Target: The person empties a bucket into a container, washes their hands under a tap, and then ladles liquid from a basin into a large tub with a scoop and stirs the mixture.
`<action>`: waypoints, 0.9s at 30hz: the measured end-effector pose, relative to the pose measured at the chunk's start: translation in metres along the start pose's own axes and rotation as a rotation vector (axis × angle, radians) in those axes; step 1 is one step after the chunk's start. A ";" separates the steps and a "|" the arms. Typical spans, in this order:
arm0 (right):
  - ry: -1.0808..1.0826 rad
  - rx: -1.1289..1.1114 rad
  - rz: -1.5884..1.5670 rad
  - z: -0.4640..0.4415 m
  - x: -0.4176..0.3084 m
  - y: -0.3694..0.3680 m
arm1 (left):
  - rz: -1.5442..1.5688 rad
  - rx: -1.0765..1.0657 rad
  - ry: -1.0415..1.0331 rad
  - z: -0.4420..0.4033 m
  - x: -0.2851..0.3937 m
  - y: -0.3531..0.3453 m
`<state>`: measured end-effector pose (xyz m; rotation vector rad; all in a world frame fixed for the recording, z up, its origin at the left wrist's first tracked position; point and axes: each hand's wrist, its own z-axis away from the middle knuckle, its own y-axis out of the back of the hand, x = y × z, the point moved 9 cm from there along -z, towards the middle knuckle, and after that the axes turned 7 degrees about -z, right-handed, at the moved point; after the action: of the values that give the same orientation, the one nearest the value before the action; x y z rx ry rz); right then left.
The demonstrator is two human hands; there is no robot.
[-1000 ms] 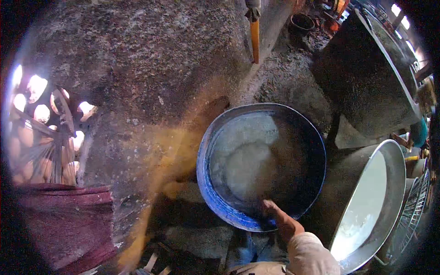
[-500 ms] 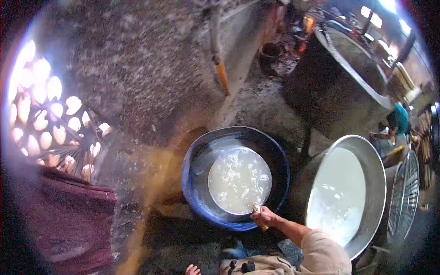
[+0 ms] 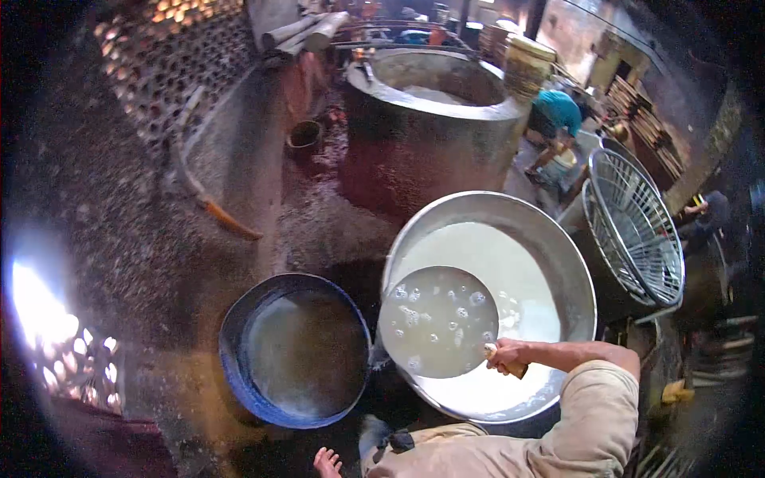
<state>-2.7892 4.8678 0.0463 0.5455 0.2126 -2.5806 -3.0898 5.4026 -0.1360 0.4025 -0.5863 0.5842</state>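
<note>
My right hand (image 3: 508, 358) is closed round the short handle of a large round scoop (image 3: 437, 319). Cloudy liquid with bubbles fills the scoop, which hangs over the left part of a wide metal basin (image 3: 575, 275). White milky liquid lies in that basin. To the left stands a blue tub (image 3: 233, 362) holding murky, brownish liquid. Low at the bottom edge, my left hand (image 3: 327, 462) is partly in view, its fingers apart and nothing in them.
A big round vat (image 3: 430, 147) rises behind the basin. Slatted metal baskets (image 3: 637, 231) lean at the right. Farther back a person in a teal shirt (image 3: 558, 111) bends down. A bent pole with an orange end (image 3: 227, 219) lies on the floor, near a small pot (image 3: 304, 135).
My right hand has carried the filled scoop out of the blue tub and over to the metal basin. The view has turned to the right and up.
</note>
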 end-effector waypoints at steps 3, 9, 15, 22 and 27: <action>-0.002 0.118 -0.089 -0.003 0.064 0.051 | -0.071 0.046 0.136 0.008 -0.006 -0.014; 0.117 0.238 -0.559 -0.052 0.166 0.078 | -0.263 0.064 0.125 0.047 0.033 -0.013; 0.176 0.351 -0.899 -0.134 0.223 0.046 | -0.352 0.179 0.124 0.052 0.075 0.004; 0.195 0.244 -1.436 -0.207 0.198 -0.028 | -0.415 0.209 0.004 0.030 0.105 0.004; 0.227 -0.151 -1.735 -0.208 0.107 -0.091 | -0.361 0.172 0.009 0.028 0.100 0.005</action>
<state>-2.8488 4.9514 -0.1823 0.7605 1.5007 -3.9817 -3.0358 5.4313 -0.0522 0.6514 -0.4418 0.2898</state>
